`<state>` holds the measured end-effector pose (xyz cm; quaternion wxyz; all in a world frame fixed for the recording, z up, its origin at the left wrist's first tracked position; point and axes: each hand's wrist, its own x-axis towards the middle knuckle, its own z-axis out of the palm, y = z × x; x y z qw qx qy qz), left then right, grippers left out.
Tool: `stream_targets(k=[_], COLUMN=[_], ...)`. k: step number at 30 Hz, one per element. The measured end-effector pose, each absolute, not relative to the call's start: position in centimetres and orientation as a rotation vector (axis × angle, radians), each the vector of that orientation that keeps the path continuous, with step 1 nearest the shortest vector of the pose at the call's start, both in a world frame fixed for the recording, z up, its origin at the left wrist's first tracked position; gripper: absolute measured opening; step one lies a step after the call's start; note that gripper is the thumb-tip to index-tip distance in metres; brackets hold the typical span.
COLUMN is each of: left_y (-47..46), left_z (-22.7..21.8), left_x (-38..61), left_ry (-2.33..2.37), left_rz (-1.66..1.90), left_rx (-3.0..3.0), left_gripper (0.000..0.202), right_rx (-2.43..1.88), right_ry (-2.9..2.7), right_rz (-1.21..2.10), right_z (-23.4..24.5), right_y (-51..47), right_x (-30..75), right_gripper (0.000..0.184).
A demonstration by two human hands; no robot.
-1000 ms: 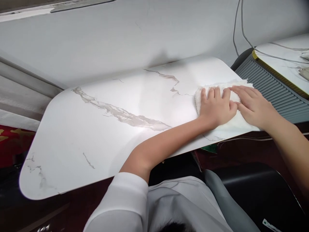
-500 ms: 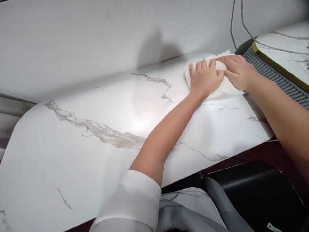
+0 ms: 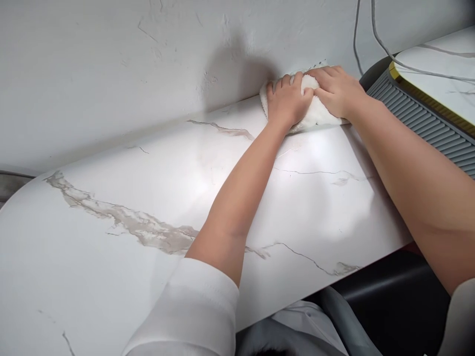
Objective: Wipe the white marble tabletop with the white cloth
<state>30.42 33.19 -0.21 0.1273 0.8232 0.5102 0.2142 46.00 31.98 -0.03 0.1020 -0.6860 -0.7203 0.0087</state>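
Observation:
A fluffy white cleaning cloth (image 3: 321,112) lies bunched at the far edge of the white marble-patterned table (image 3: 304,212), up against the wall. My left hand (image 3: 288,103) presses on the cloth's left part, fingers curled over it. On its right part rests my right hand (image 3: 338,93), gripping the cloth with the fingers pointing left. The two hands are side by side, thumb and fingertips close together. Both arms reach forward across the tabletop. The underside of the cloth is hidden.
A pale scuffed wall (image 3: 111,64) runs along the table's back edge. To the right stand a grey ribbed panel (image 3: 426,123) with a yellow edge and another marble-patterned surface (image 3: 445,69). Grey cables (image 3: 382,44) hang there. A black chair (image 3: 389,301) is below the front edge.
Both hands have moved the cloth left and farther back, against the wall. The view has shifted slightly, and the right sleeve now shows at the lower right.

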Motion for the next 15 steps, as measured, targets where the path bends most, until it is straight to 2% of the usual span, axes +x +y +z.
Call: stream_targets(k=[8,11,15], left_y=[32.1,30.2,26.4], left_z=[-0.8,-0.9,-0.5], left_x=[30.0,29.1,27.3], left_ry=[1.488,1.511,1.503], left_rz=[0.578,0.556,0.571], left_rx=[2.309,2.295,2.334], left_gripper=[0.045,0.049,0.051], right_rx=[-2.027,-1.966,-1.861], right_ry=[-2.119,-2.207,-2.327], right_rz=[0.005,-0.027,-0.077], right_z=[-0.5,-0.1,0.6], right_y=[30.9,28.4,23.6], right_x=[44.9,43.5,41.4], right_gripper=[0.073,0.061,0.057])
